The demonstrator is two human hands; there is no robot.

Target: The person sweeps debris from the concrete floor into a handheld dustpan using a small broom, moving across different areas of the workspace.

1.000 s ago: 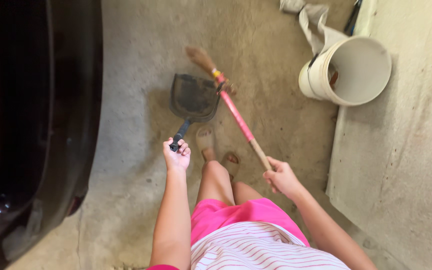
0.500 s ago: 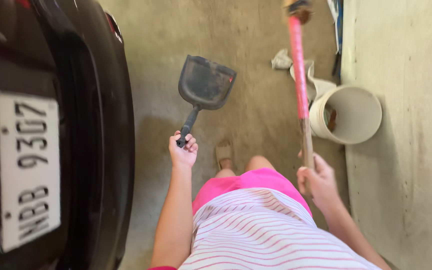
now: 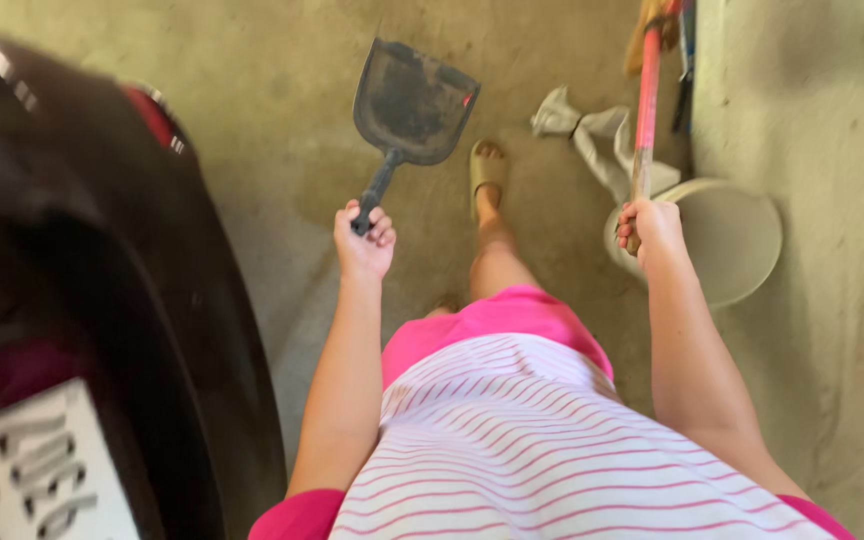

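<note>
My left hand [image 3: 363, 238] grips the black handle of a dark grey dustpan [image 3: 412, 100], which points forward above the concrete floor. My right hand [image 3: 649, 225] is closed around the stick of a broom with a pink handle [image 3: 645, 95]; the stick points ahead, and its straw head is at the top edge of the view. A sandalled foot [image 3: 487, 165] is stepping forward between the two.
A white bucket [image 3: 737, 240] lies on its side just past my right hand, with a crumpled grey cloth [image 3: 582, 130] beyond it. A dark car's rear [image 3: 82, 300] fills the left. A raised concrete slab [image 3: 832, 200] runs along the right.
I have stepped forward beside the car. My right hand has moved up toward the bucket with the broom. The dustpan stays held out ahead in my left hand.
</note>
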